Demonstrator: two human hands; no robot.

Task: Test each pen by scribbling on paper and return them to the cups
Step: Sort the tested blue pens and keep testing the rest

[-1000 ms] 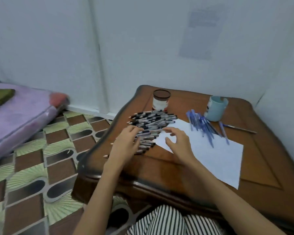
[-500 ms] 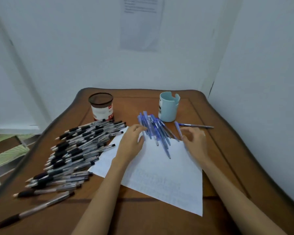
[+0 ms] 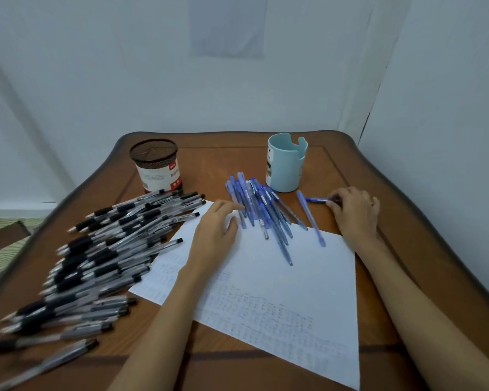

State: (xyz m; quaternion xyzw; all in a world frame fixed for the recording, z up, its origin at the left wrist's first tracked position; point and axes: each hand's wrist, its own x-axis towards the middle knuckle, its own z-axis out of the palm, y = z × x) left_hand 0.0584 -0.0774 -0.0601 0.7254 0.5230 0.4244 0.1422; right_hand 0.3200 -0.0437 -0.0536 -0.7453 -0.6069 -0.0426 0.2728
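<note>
A white paper sheet point(image 3: 280, 283) with faint scribbles lies on the wooden table point(image 3: 364, 176). My left hand point(image 3: 216, 230) rests flat on the sheet's upper part, its fingertips touching a heap of blue pens point(image 3: 261, 213). My right hand point(image 3: 355, 211) pinches the end of a single blue pen point(image 3: 316, 200) lying on the table beside the light-blue cup point(image 3: 285, 167). Another blue pen point(image 3: 311, 218) lies apart, half on the sheet. A large pile of black pens point(image 3: 96, 249) covers the table's left side, in front of a dark mesh cup point(image 3: 157, 165).
White walls close in behind and to the right of the table. A printed sheet point(image 3: 227, 24) hangs on the back wall. Patterned floor tiles point(image 3: 0, 238) show past the table's left edge.
The view swung from the floor side to face the table. My left hand left the black pens and came to the blue heap. My right hand reached right to the lone blue pen and took its end.
</note>
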